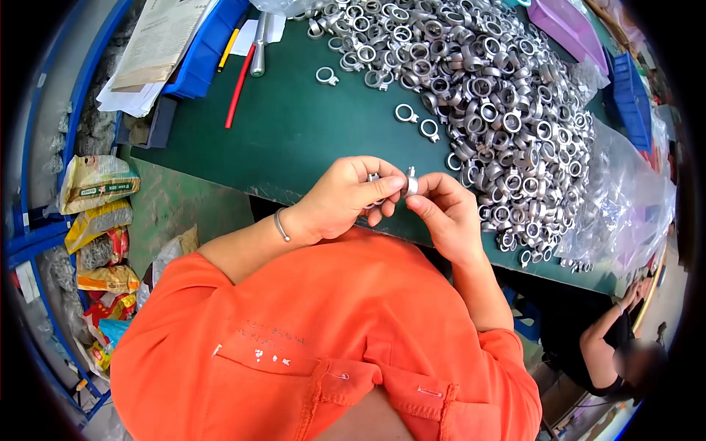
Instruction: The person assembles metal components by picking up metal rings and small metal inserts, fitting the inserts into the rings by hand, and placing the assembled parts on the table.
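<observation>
Both my hands meet at the near edge of the green table. My right hand (445, 209) pinches a small metal ring (412, 184) with a short stub on its rim, between thumb and fingertips. My left hand (353, 191), a bracelet on its wrist, is curled closed around another metal ring (373, 178), partly hidden by the fingers. The tips of the two hands almost touch beside the right-hand ring. Beyond them, a large pile of the same metal rings (507, 121) covers the table's right side. Two loose rings (418, 122) lie just in front of the pile.
The green table (287, 125) also carries a red pen (239, 87), a metal-handled tool (260, 44) and a blue bin (209, 55) with papers. Clear plastic sheeting (625, 198) lies right of the pile. Sacks (99, 184) fill a left rack. Another person (599, 353) sits at lower right.
</observation>
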The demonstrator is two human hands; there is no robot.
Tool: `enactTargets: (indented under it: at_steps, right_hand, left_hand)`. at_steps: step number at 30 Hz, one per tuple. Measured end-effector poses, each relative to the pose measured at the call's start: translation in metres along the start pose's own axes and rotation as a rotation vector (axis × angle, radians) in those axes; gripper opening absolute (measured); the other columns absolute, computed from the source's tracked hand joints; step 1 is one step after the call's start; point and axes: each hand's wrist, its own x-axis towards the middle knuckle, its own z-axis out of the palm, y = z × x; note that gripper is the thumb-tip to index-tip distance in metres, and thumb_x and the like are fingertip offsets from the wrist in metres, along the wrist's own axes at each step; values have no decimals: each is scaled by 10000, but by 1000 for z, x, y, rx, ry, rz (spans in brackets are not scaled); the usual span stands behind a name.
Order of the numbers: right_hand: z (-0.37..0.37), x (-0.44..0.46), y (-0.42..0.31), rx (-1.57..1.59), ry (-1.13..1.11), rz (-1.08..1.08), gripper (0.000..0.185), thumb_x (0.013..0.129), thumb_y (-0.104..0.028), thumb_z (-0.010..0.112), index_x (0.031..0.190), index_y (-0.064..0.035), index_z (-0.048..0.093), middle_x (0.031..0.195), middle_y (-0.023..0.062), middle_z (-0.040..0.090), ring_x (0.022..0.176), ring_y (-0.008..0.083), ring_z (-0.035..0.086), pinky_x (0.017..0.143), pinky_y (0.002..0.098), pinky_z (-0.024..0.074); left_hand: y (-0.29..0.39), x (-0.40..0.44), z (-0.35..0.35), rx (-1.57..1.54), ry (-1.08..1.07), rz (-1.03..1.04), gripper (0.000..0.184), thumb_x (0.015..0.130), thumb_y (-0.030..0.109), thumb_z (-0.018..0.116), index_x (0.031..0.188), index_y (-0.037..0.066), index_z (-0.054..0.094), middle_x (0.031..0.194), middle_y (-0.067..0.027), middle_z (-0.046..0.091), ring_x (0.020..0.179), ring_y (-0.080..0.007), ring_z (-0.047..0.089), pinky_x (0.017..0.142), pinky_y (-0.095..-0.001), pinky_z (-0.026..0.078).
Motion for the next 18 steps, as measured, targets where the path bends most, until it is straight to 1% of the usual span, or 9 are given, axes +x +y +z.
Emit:
enactTargets:
  at_steps: [2, 4, 5, 7, 10, 11, 12, 15, 18]
  right_hand:
    - [-1, -1, -2, -14, 6, 9, 93, 811, 18, 615, 888, 5, 564, 838, 21, 594, 762, 77, 540, 676, 210, 449]
    - [-5, -1, -5, -576, -49, -277, 103, 802, 39, 598, 886, -6, 558, 808, 25, 571, 732, 99, 535, 671, 218, 443]
    - [-6, 0, -4, -575, -49, -277, 103, 802, 39, 598, 886, -6, 558, 808, 25, 571, 732, 99, 535, 671, 218, 443]
    - [-8, 1, 3, -434, -19, -315, 112, 794, 56, 578, 880, -12, 552, 792, 36, 549, 713, 115, 528, 662, 222, 436]
    - [-8, -1, 6, -54, 77, -72, 75, 854, 29, 520, 917, -10, 533, 836, 32, 571, 724, 89, 529, 659, 198, 434]
    - [-9, -1, 5, -55, 93, -21, 105, 912, -63, 478, 974, 2, 533, 831, 33, 584, 700, 84, 540, 630, 191, 435]
    - [-10, 0, 5, -54, 96, -20, 105, 912, -63, 478, 974, 2, 533, 831, 33, 584, 700, 84, 540, 630, 191, 435]
    - [-12, 2, 2, 111, 8, 64, 271, 955, -206, 429, 1041, 19, 554, 803, 50, 607, 674, 107, 574, 580, 212, 453]
    - [-9, 3, 3, 215, -35, 56, 235, 940, -175, 466, 1006, 24, 572, 804, 61, 614, 691, 115, 587, 592, 221, 465]
  left_hand:
    - [0, 0, 0, 88, -2, -12, 134, 870, 133, 586, 909, 6, 587, 736, -43, 568, 568, -73, 505, 478, -181, 395]
    - [4, -3, 4, 207, 31, 16, 109, 860, 110, 592, 891, 6, 594, 748, -41, 569, 573, -67, 507, 483, -178, 397]
    - [5, -4, 5, 325, 63, 46, 84, 850, 86, 598, 873, 5, 601, 759, -38, 570, 577, -60, 510, 487, -175, 400]
    - [1, -4, 6, 394, 72, 117, 63, 837, 63, 607, 859, 3, 605, 775, -34, 571, 582, -56, 513, 494, -174, 404]
    - [-2, -6, 7, 498, 67, 265, 40, 815, 29, 623, 839, -1, 611, 805, -29, 573, 592, -53, 516, 507, -177, 411]
    - [-2, -7, 8, 533, 53, 341, 40, 805, 18, 630, 834, -3, 613, 819, -28, 573, 597, -53, 516, 513, -180, 413]
    - [-3, -6, 7, 533, 51, 339, 40, 805, 18, 630, 834, -3, 613, 819, -28, 573, 597, -53, 516, 513, -180, 413]
    - [-7, -2, 2, 703, 19, 550, 35, 800, 12, 631, 831, 7, 616, 819, -30, 570, 605, -53, 515, 516, -183, 406]
    - [-7, 0, 0, 853, -13, 699, 43, 790, 5, 636, 829, 17, 621, 836, -35, 574, 610, -58, 515, 520, -188, 400]
